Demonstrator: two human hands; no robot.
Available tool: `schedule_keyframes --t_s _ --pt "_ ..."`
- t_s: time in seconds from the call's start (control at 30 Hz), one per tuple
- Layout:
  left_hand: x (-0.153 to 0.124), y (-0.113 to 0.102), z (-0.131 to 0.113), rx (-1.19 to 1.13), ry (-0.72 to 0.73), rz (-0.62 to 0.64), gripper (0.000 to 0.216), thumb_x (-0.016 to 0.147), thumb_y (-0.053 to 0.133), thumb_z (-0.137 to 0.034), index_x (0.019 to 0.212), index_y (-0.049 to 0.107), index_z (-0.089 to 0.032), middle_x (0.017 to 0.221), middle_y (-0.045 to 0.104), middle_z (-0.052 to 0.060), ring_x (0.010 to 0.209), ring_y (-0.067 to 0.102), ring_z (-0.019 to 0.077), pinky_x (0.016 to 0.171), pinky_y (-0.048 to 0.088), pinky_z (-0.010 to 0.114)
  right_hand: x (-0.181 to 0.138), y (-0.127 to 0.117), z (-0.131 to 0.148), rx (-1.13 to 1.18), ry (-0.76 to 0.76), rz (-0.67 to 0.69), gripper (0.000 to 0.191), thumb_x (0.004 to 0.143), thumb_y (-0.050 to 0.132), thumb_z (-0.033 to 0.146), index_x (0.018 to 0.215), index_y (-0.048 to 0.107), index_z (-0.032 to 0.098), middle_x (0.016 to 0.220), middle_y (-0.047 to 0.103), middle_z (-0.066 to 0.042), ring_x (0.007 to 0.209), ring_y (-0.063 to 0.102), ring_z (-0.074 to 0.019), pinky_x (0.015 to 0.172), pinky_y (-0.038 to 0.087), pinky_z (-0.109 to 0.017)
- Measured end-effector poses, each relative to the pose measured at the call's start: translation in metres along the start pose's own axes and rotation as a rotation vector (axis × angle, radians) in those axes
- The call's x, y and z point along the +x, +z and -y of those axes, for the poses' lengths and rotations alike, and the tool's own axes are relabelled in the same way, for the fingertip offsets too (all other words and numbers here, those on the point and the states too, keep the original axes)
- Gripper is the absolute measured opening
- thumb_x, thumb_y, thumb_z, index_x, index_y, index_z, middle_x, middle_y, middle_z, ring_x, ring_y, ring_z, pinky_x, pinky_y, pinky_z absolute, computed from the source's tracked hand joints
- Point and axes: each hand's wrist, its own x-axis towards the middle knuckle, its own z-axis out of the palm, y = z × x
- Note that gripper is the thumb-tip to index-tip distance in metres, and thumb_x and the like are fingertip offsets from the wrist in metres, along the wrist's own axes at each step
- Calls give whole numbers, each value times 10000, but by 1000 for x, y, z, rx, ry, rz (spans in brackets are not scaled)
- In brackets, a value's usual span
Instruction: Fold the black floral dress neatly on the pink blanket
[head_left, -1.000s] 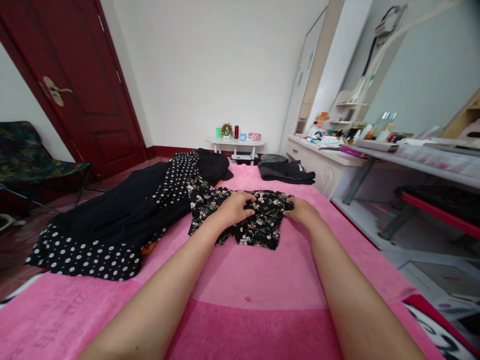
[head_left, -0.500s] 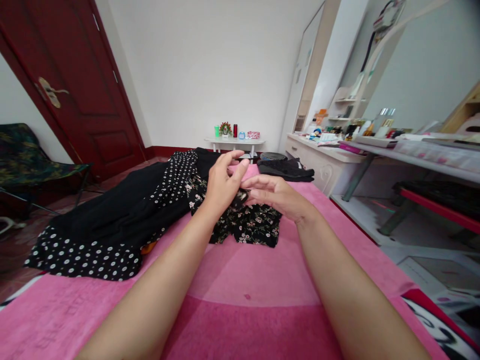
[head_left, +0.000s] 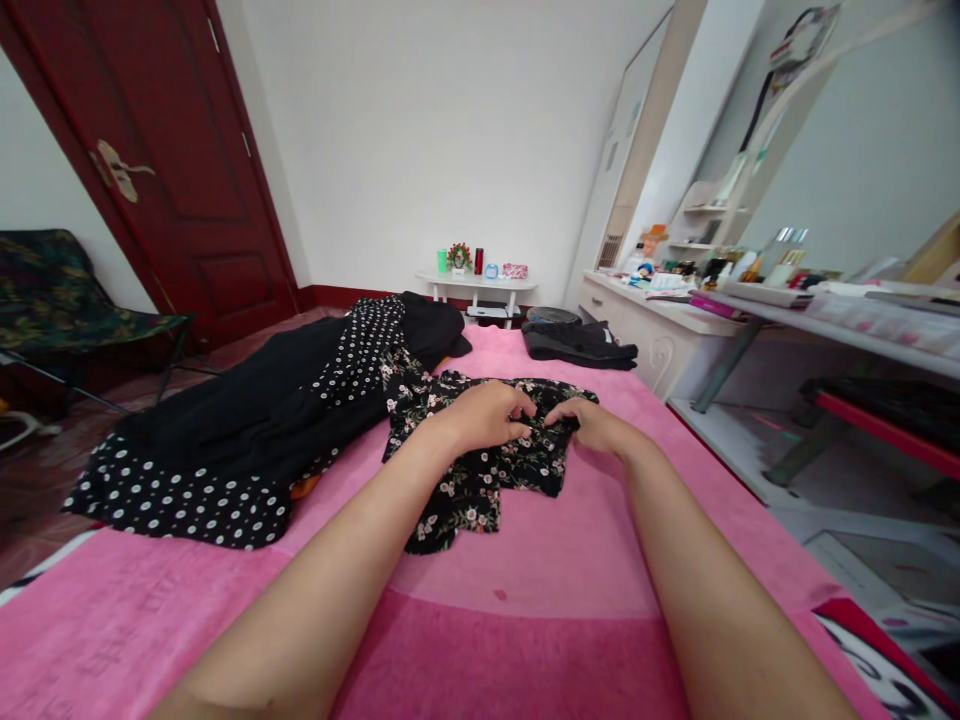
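A black garment with small pink and white flowers (head_left: 459, 500) lies partly spread on the pink bedding, its exact cut unclear among the folds. My left hand (head_left: 491, 412) is over its middle, fingers curled and pinching the cloth. Just to the right, my right hand (head_left: 589, 424) pinches the same garment near its right side, thumb and index finger together. The fingertips of both hands point toward each other with a small gap between. A long black garment with white-dotted panels (head_left: 247, 400) lies on the left, touching the floral one.
Folded dark clothing (head_left: 581, 345) lies at the far right of the pink bedding (head_left: 525, 570). Beyond it stands a small white table (head_left: 480, 283) with a plant and cups. A cluttered dressing table (head_left: 675, 310) runs along the right. A folding chair (head_left: 75, 300) and red door (head_left: 172, 180) are left.
Both hands have come down and nearer from above the bed, and the floral garment now lies spread wider, with a part reaching toward me. The view has shifted slightly.
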Motion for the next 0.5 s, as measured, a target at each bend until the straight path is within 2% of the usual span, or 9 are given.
schedule_keyframes --t_s 0.1,0.2,0.37,0.5 --pt "-4 5 3 63 -70 205 439 646 740 -359 1063 678 -235 931 704 20 766 640 173 658 459 232 2 7 -14 -140 76 -185 561 534 510 -60 997 697 197 1081 648 -30 1087 543 -200 982 383 -303" --pt "-7 4 3 136 -143 364 536 545 802 -354 1056 688 -242 958 708 25 798 649 194 684 472 238 2 14 -25 -154 142 -320 486 604 570 15 1032 692 211 1100 635 -36 1083 541 -196 969 387 -294" --pt "-6 5 -9 278 -158 411 607 461 842 -369 1035 694 -241 1041 697 50 945 639 254 783 481 274 3 13 -28 -71 132 -514 244 730 520 130 869 709 198 997 667 -30 989 577 -176 915 414 -282" --pt "-5 10 -20 331 -160 427 662 460 835 -412 1074 674 -224 1047 687 80 933 644 276 756 501 295 5 0 -12 81 178 -723 263 802 453 246 915 678 171 919 688 -39 865 607 -179 795 458 -275"
